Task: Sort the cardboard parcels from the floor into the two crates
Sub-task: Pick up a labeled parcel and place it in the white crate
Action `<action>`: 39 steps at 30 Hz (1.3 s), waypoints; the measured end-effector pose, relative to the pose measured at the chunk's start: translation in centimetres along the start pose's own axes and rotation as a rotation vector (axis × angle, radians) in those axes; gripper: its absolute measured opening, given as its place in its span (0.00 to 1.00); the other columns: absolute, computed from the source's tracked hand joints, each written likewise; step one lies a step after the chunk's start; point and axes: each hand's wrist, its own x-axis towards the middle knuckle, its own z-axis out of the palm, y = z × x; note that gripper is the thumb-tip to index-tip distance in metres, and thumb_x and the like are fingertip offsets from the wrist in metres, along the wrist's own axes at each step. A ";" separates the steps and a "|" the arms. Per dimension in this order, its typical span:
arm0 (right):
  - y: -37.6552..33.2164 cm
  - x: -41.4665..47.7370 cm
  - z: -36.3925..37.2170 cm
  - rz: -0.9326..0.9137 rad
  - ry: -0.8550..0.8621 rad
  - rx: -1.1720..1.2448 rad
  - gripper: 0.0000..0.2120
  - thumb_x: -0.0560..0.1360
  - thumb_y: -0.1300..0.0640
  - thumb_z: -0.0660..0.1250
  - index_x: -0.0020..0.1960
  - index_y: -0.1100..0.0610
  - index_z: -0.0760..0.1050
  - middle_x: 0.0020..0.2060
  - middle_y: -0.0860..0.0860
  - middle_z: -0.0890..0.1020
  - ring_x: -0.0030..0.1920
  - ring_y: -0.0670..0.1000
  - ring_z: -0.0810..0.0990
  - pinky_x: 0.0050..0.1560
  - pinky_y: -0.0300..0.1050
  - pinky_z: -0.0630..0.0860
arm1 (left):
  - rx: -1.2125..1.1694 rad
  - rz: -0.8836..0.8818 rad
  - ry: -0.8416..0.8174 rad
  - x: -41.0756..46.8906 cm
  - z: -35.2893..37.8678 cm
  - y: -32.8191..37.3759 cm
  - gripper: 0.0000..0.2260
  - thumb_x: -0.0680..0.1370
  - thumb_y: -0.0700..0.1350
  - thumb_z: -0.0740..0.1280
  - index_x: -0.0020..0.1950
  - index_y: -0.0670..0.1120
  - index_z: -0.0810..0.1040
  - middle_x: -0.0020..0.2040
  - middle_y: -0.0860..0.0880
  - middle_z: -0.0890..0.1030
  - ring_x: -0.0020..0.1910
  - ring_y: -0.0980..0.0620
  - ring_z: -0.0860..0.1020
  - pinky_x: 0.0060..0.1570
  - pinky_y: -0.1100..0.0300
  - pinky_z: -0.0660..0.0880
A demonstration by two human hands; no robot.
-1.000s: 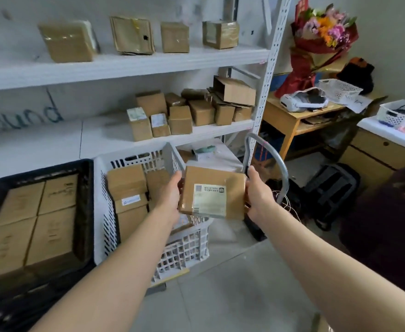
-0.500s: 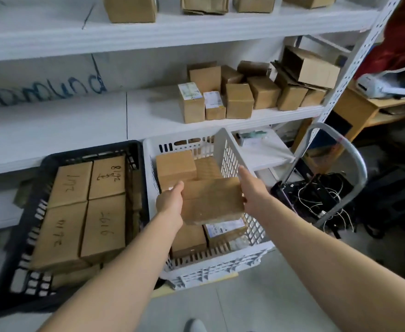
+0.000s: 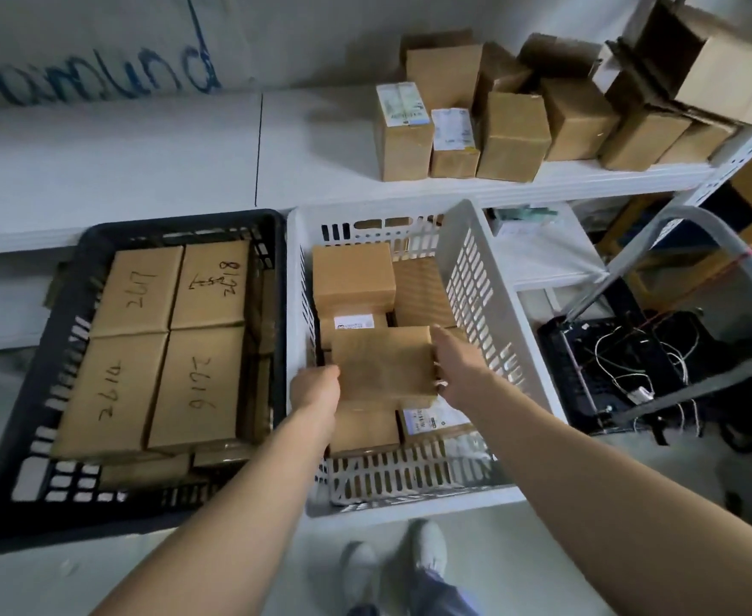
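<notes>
Cardboard parcel (image 3: 383, 364) is held level over the stacked parcels (image 3: 354, 277) inside the white crate (image 3: 472, 277), its long axis running left to right. Each short end is clamped by one hand: left hand (image 3: 316, 386) at the left end, right hand (image 3: 460, 371) at the right, both equally near.

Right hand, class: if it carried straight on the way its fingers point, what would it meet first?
The right hand grips the held parcel; beyond that, probably the plain parcel at the back of the white crate, though depth is unclear.
</notes>
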 end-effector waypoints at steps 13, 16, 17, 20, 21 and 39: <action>-2.4 1.8 3.9 -0.021 -0.125 0.057 0.30 0.71 0.39 0.65 0.65 0.57 0.74 0.60 0.52 0.78 0.60 0.55 0.76 0.65 0.54 0.72 | 0.069 0.157 0.053 2.6 2.7 0.1 0.18 0.82 0.44 0.59 0.72 0.47 0.69 0.68 0.47 0.74 0.65 0.46 0.73 0.64 0.55 0.69; -1.6 4.7 4.7 -0.065 -0.147 -0.017 0.35 0.65 0.33 0.60 0.64 0.54 0.76 0.62 0.52 0.78 0.62 0.55 0.76 0.67 0.54 0.70 | 0.044 0.145 0.044 3.0 3.0 0.4 0.18 0.82 0.42 0.59 0.73 0.47 0.69 0.70 0.48 0.72 0.68 0.47 0.71 0.67 0.55 0.66; -1.4 5.6 4.8 -0.082 -0.157 -0.025 0.34 0.66 0.33 0.59 0.63 0.54 0.77 0.62 0.52 0.78 0.63 0.55 0.75 0.67 0.54 0.69 | 0.029 0.148 0.035 3.2 3.0 0.5 0.18 0.82 0.42 0.59 0.73 0.47 0.69 0.71 0.48 0.71 0.68 0.48 0.70 0.68 0.55 0.66; -2.1 4.6 4.8 -0.069 -0.160 0.003 0.30 0.70 0.36 0.60 0.63 0.54 0.76 0.58 0.50 0.79 0.63 0.54 0.76 0.66 0.56 0.70 | 0.001 0.173 0.002 3.8 3.1 0.6 0.19 0.81 0.41 0.59 0.73 0.48 0.68 0.73 0.50 0.69 0.70 0.49 0.68 0.70 0.54 0.64; -2.3 4.1 4.8 -0.054 -0.172 0.014 0.27 0.73 0.38 0.60 0.64 0.55 0.75 0.56 0.50 0.79 0.62 0.55 0.76 0.66 0.57 0.71 | 0.001 0.186 -0.011 3.9 3.0 0.7 0.19 0.81 0.41 0.59 0.73 0.49 0.68 0.73 0.51 0.68 0.71 0.50 0.68 0.71 0.53 0.63; -6.3 -3.2 3.0 -0.161 -0.086 -0.029 0.24 0.81 0.50 0.57 0.66 0.69 0.69 0.65 0.61 0.74 0.66 0.59 0.71 0.63 0.48 0.67 | -0.130 0.328 -0.089 -0.5 0.7 4.5 0.14 0.82 0.41 0.60 0.67 0.46 0.75 0.69 0.49 0.73 0.67 0.52 0.71 0.58 0.64 0.64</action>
